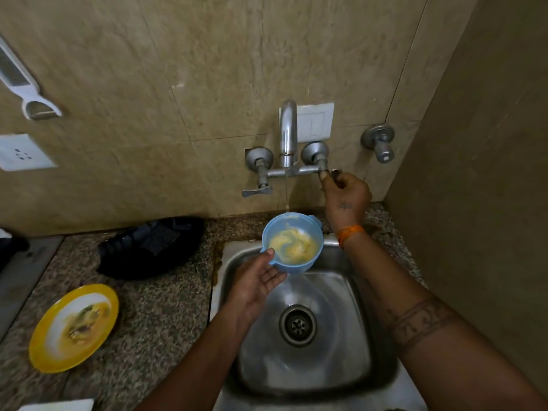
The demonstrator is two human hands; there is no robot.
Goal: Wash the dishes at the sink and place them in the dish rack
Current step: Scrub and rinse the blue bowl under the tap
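Observation:
My left hand [257, 280] holds a small blue bowl [292, 243] by its near side, over the back of the steel sink [382, 372]. Yellow food residue coats the bowl's inside. A thin stream of water falls from the tap spout [288, 132] onto the bowl's far rim. My right hand [347, 197] is closed around the right tap handle [326, 173] on the wall. A dirty yellow-rimmed plate [74, 327] lies on the granite counter at the left. No dish rack is in view.
A dark cloth or bag [151, 247] lies on the counter behind the plate. The left tap lever [256, 191] points left. A separate wall valve [379, 142] sits at the right. A side wall stands close on the right. The sink basin holds nothing but the drain [297, 324].

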